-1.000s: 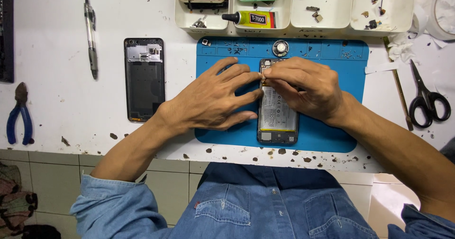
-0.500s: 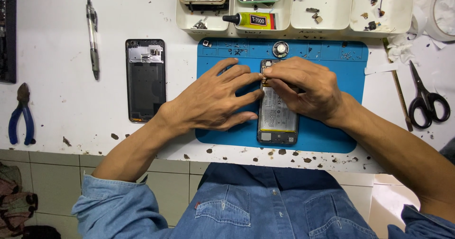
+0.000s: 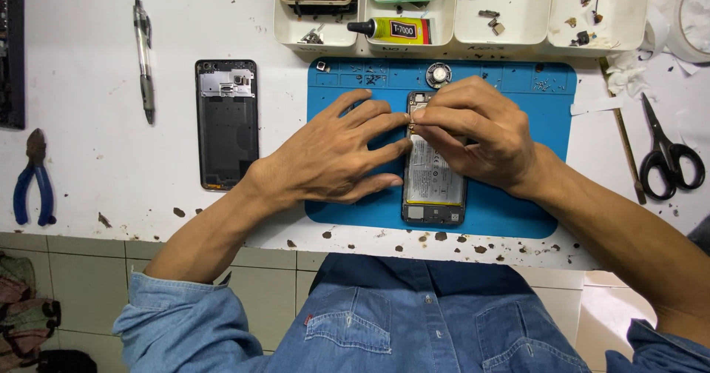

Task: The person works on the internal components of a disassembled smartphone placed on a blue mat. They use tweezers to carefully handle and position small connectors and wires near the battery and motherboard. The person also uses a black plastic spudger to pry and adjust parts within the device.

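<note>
Right hand (image 3: 481,132) fingers (image 3: 436,125) pinched shut on a small part at the top end of the opened phone (image 3: 434,184); too small to tell what the part is. Left hand (image 3: 333,155) lies flat, fingers spread and gripping nothing, fingertips pressing the phone's left edge to steady it. Phone lies lengthwise, battery side up, on the blue work mat (image 3: 532,106), roughly mid-mat. To do this well, I'd say: keep the left hand as the brace, keep the pinch light, work straight along the phone's top edge, don't lever against the board. Above the phone on the mat: a small round speaker part (image 3: 438,73). Left of the mat on the tabletop (image 3: 89,180): black back cover (image 3: 227,125), pen (image 3: 143,58), blue-handled pliers (image 3: 33,177). Above the mat: white parts trays (image 3: 518,29) with a glue tube (image 3: 392,29). Right of the mat: scissors (image 3: 669,158).
</note>
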